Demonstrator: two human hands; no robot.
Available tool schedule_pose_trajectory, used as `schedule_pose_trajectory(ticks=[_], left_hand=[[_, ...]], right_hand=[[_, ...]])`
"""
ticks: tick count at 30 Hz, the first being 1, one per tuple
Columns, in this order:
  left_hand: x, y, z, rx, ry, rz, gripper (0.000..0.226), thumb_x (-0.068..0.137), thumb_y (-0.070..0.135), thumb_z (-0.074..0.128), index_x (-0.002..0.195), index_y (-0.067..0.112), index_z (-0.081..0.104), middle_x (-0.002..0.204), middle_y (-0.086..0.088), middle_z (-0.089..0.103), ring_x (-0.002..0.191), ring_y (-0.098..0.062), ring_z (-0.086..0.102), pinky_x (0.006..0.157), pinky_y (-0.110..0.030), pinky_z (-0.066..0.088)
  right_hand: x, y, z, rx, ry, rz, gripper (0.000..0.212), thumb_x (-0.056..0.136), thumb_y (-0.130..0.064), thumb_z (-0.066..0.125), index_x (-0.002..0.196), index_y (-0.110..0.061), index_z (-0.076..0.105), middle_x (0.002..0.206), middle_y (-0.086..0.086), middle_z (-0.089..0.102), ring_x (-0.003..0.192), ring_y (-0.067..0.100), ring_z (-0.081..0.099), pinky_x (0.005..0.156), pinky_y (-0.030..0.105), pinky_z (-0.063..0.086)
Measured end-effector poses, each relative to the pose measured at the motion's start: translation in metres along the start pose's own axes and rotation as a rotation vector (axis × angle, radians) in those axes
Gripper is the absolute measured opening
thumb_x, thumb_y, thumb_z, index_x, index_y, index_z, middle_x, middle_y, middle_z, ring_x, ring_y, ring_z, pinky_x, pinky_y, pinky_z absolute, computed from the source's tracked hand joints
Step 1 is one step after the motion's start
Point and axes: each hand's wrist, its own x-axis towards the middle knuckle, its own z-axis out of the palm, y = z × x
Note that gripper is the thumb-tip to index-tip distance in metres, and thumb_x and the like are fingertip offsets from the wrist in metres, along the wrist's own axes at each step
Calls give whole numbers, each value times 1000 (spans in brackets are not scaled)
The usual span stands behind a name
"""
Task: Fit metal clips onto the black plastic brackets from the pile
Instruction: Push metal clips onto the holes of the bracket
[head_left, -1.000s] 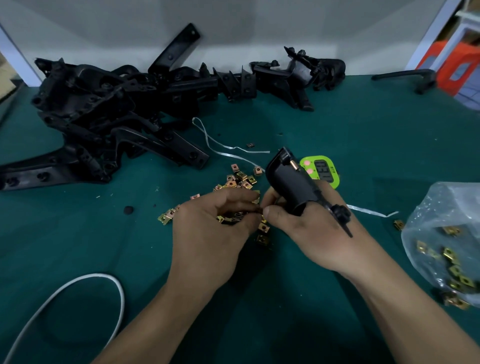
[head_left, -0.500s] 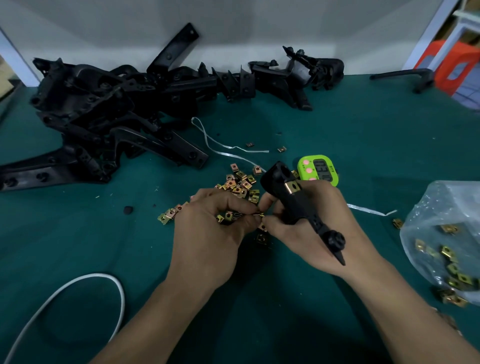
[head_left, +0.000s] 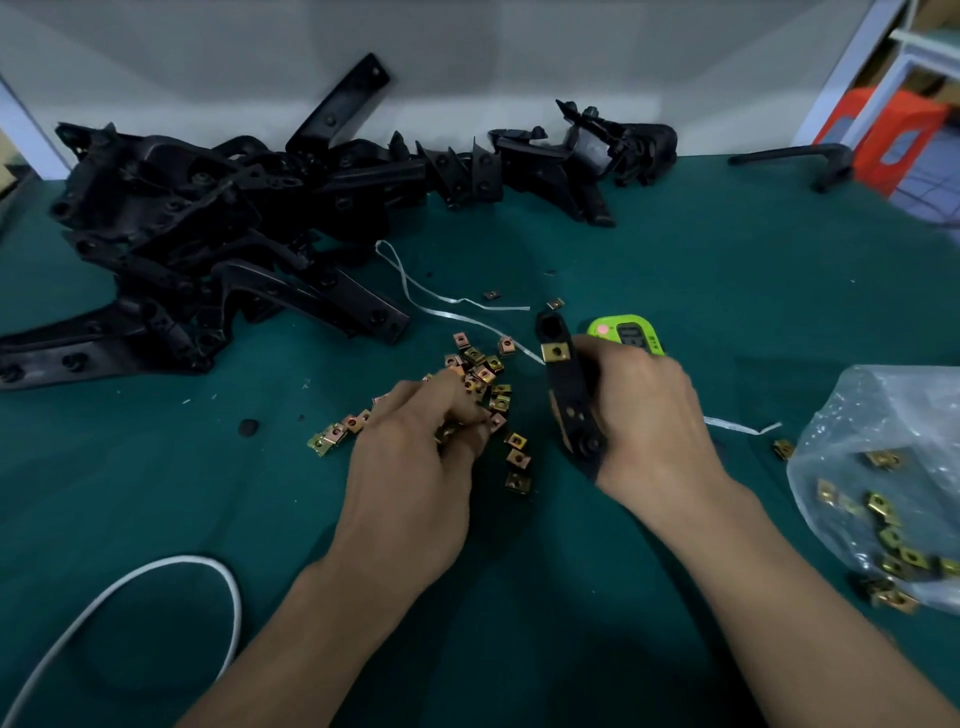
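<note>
A: Where's the bracket (head_left: 569, 400) sitting?
B: The right hand (head_left: 649, 415) is gripping it, one clip (head_left: 555, 352) near its far end
A: And the left hand (head_left: 415, 467)?
B: Curling into the loose clips (head_left: 483, 374); can't tell if it's pinching one

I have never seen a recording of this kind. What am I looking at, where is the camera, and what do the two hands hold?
There is no machine here: a person works with bare hands. The one picture comes from a camera worn on the head, looking forward and down. The right hand grips a black bracket, which already carries one metal clip near its far end. The left hand rests with curled fingers among the loose clips; whether it pinches one is hidden. On the green table there are also the pile of brackets, a green timer, a plastic bag with more clips and a white cable.
</note>
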Motion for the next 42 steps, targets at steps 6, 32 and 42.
schedule_pose_trajectory(ticks=[6,32,42], left_hand=[[5,-3,-7,29,63,-116,22,91,27,68,82,38,52,89,15,61,79,1,55,66,-11,37],[6,-1,-4,-75,-71,65,37,83,-2,72,74,25,48,81,9,56,79,-14,54,66,-14,39],[6,4,-10,-439,-157,-111,22,80,8,83,78,28,73,74,7,75,61,-1,64,61,-10,46]], right_hand=[[8,-4,6,-176,-2,63,32,71,-8,70,97,-26,62,68,-6,41,66,34,47,59,32,34],[-22,-13,-6,21,-29,-37,20,66,-33,49,85,-29,55,55,-12,41,60,32,44,53,33,37],[-17,-8,-7,-157,-56,53,21,68,-26,63,89,-28,58,54,-8,37,59,31,36,57,34,29]])
